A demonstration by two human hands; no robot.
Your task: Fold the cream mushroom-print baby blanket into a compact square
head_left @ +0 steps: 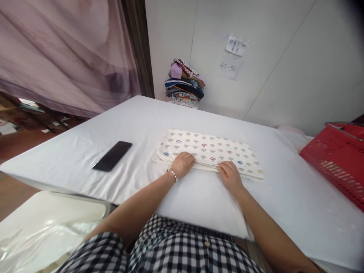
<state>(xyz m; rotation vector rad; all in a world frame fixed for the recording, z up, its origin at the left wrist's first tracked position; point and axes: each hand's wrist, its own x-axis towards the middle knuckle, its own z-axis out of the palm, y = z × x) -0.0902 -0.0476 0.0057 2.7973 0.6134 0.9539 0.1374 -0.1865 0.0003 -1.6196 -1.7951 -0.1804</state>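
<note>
A folded cream cloth (pixel 218 148) lies flat on the white-covered table, printed with grey, red and blue mushroom shapes. Its layered long edge faces me. My left hand (pixel 183 165), with a bracelet at the wrist, pinches that edge left of its middle. Farther right along the same edge, my right hand (pixel 229 174) also has its fingers closed on the cloth. Both thumbs are at the near side, and the fingertips are partly hidden by the hands. The cloth stays in contact with the table.
A black phone (pixel 112 156) lies on the table (pixel 136 117) to the left. At the right stands a red plastic basket (pixel 335 155). Folded fabrics (pixel 186 83) are stacked beyond the far edge, by the wall. Clear plastic (pixel 51 239) covers something at lower left.
</note>
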